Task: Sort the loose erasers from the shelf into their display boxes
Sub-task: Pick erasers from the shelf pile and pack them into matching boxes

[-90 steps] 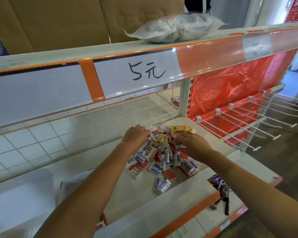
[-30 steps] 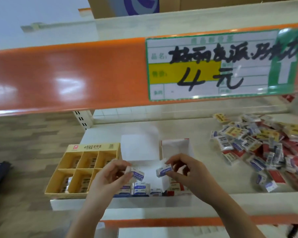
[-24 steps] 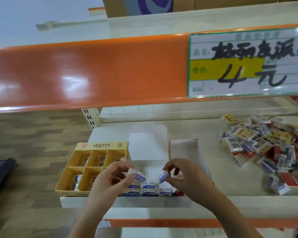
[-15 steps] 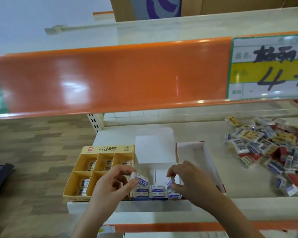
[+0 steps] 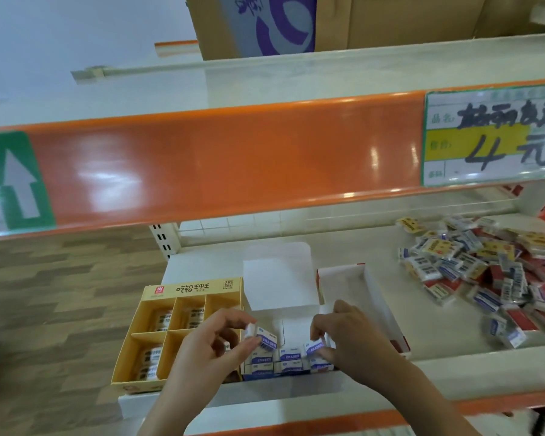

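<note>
Your left hand (image 5: 208, 350) pinches one blue-white eraser (image 5: 265, 336), right hand (image 5: 346, 338) pinches another (image 5: 314, 347), both over white display box (image 5: 279, 287) at shelf (image 5: 337, 247) front edge, erasers inside. Yellow six-compartment box (image 5: 177, 289) at left corner holds erasers. Loose pile (image 5: 485, 272) right.

My left hand (image 5: 216, 350) hides the white box's (image 5: 279, 286) left front; price tag (image 5: 493, 136) & eraser pile (image 5: 485, 269) cut off at right edge; eraser print too blurred to read.
</note>
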